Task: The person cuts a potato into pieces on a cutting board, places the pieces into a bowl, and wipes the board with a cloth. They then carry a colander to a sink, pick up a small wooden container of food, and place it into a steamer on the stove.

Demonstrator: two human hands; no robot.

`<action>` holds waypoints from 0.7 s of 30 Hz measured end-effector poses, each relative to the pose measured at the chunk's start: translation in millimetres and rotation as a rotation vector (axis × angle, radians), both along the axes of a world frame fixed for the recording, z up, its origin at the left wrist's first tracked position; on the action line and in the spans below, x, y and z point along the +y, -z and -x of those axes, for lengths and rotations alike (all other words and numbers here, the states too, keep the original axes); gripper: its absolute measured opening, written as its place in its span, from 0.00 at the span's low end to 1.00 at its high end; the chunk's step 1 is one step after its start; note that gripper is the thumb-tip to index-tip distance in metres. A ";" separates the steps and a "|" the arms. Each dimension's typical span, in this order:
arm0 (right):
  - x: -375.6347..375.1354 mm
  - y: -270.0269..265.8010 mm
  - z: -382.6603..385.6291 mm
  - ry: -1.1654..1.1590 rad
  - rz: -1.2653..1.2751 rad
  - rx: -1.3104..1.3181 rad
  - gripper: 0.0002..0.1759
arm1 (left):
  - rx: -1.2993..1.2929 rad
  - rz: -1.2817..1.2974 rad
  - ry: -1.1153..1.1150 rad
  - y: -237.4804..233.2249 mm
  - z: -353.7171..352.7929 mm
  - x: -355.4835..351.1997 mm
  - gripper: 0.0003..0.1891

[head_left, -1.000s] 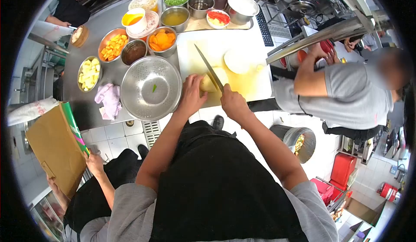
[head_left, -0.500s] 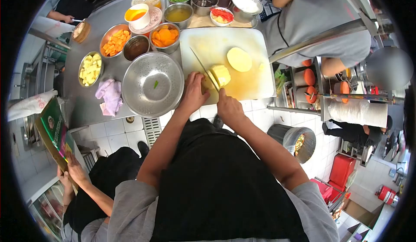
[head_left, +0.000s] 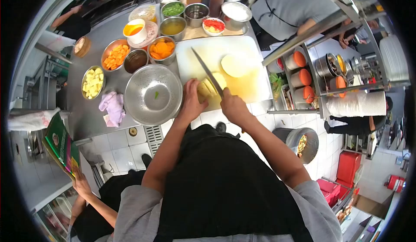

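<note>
On the white cutting board [head_left: 258,86], near its close left corner, lies a pale yellow vegetable [head_left: 217,82], partly sliced. The person's left hand [head_left: 193,101] has fingers and thumb around its left end, while the right hand [head_left: 235,108] is closed on the handle of a long knife [head_left: 203,64], the blade slanting far and left across the vegetable; how deep it sits I can't tell from here. The hands are apart, one either side. Farther right on the board lies a rounder yellow piece [head_left: 235,66]. Just left of the board stands a steel colander [head_left: 151,97] with a scrap of green inside, then a lilac cloth [head_left: 112,105]. Beyond these are bowls of yellow cubes [head_left: 92,82], orange cubes [head_left: 116,55] and orange slices [head_left: 161,49]. At the near left, another person's hand [head_left: 81,183] holds a green printed board [head_left: 62,142].
</note>
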State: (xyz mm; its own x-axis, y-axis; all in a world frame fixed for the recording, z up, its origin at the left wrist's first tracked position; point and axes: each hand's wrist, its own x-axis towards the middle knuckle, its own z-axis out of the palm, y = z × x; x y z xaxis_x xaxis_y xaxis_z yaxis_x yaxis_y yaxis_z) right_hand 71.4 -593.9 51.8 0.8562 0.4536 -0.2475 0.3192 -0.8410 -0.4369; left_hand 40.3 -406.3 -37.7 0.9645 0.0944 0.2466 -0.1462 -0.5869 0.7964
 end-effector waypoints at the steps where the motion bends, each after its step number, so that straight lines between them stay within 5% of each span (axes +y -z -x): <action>1: -6.5 -8.7 -4.6 0.040 -0.012 -0.018 0.14 | -0.050 0.015 0.000 -3.9 -2.0 -1.3 0.43; 2: -19.3 -9.1 -9.7 0.076 -0.057 -0.039 0.14 | 0.013 -0.043 0.038 -8.9 -2.5 -0.6 0.50; 7: -79.4 -14.6 -18.0 0.173 -0.106 -0.034 0.14 | 0.027 -0.141 0.044 -25.1 -10.9 -6.2 0.52; 21: -144.1 -9.3 44.1 0.217 -0.234 0.202 0.12 | 0.096 -0.140 -0.022 -25.2 2.9 5.1 0.30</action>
State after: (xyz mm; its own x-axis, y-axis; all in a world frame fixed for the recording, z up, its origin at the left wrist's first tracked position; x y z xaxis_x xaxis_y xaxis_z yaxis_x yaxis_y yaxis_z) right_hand 27.4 -738.0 61.1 0.8828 0.3317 -0.3325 0.0323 -0.7492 -0.6616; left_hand 37.4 -401.2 -12.5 0.9823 0.0869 0.1658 -0.0594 -0.6952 0.7164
